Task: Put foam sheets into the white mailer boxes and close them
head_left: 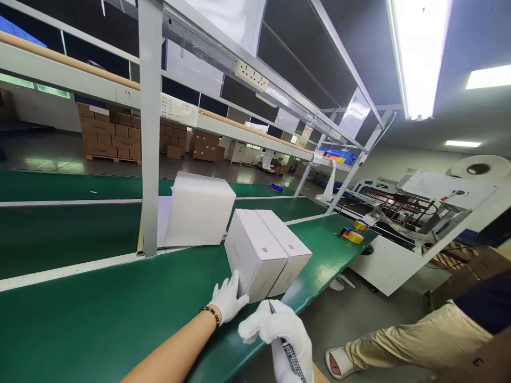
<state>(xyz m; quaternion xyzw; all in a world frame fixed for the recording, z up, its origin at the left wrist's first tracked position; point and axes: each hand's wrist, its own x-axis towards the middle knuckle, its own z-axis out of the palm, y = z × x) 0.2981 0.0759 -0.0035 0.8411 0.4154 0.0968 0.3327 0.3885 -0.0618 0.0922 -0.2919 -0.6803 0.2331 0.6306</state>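
Note:
Two white boxes stand side by side on the green bench top, the left box and the right box. Each has a small printed square mark near its top edge. My left hand, in a white glove with a beaded bracelet at the wrist, rests with spread fingers against the near lower side of the left box. In front of the boxes, my gloved right hand is closed around a slim pen with a patterned barrel. Its dark tip points up and away from me.
A stack of white foam sheets stands behind the boxes, beside a metal post. Tape dispensers lie at the bench's far right end. A person's leg shows at lower right, near a machine.

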